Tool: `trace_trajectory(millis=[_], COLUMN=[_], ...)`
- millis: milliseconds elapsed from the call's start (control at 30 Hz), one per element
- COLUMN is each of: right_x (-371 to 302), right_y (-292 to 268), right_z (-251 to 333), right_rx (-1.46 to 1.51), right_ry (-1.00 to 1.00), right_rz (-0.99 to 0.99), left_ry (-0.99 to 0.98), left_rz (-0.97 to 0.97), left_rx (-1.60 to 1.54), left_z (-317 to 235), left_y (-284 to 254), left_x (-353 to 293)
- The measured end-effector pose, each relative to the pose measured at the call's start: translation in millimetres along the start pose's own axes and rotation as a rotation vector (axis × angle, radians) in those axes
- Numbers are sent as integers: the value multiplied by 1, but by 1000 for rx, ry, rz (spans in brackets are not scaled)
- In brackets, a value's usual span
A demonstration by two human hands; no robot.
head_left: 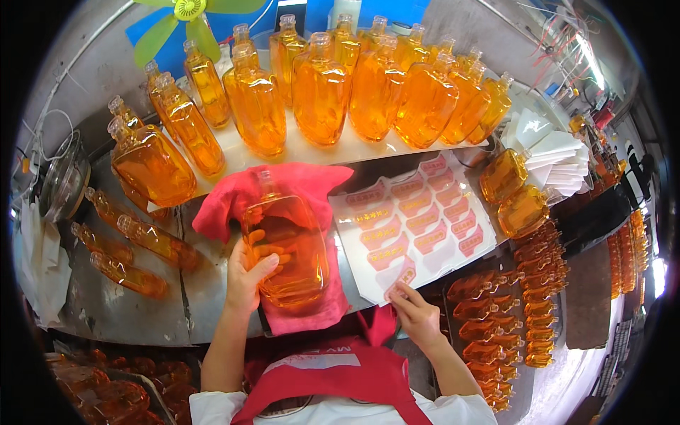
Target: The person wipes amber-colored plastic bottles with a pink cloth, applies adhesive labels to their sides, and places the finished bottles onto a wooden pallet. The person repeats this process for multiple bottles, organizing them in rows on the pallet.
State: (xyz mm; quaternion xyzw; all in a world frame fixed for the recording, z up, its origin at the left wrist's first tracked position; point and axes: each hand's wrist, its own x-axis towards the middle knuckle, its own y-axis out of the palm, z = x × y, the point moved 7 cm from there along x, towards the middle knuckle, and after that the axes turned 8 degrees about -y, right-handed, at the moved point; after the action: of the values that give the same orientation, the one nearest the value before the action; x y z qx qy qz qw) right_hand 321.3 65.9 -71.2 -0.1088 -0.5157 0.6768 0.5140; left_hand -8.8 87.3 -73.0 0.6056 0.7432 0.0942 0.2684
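My left hand (248, 273) is wrapped round the lower left side of a flat, clear glass bottle (294, 244) tinted amber-orange, its neck pointing away from me. Beneath the bottle lies a pink cloth (304, 320) spread over the metal table. To the right is a white sheet of stickers (418, 227), printed in pink and gold and set in rows. At the near corner of that sheet, my right hand (418, 315) pinches a sticker label (402, 278) between thumb and fingers. Whether the label is fully off the backing cannot be seen.
Several amber bottles (322, 92) stand along a white raised shelf (340, 156) at the back. More lie on their sides at the left (134, 248) and in rows lower right (489, 333). A green fan (190, 10) is at the top; white papers (545, 152) are stacked right.
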Motion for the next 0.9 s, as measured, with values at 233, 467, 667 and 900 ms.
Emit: trace_trajectory(millis=[233,467,667,900], right_x=[52,195,182,179], right_y=[-17,8,46,49], right_z=[-22,106,135,132], right_rx=[972,873,315,346], right_ry=[778,-209,-841,-846], right_rz=[48,225,262,242], left_ry=[21,176,190,289], left_rz=[-43,-39,-30,-157], left_rx=[197,111,-5,327], left_z=[-12,-20,-49,-50], left_y=[-7,-15,-3,0], left_x=[2,-3,10,30])
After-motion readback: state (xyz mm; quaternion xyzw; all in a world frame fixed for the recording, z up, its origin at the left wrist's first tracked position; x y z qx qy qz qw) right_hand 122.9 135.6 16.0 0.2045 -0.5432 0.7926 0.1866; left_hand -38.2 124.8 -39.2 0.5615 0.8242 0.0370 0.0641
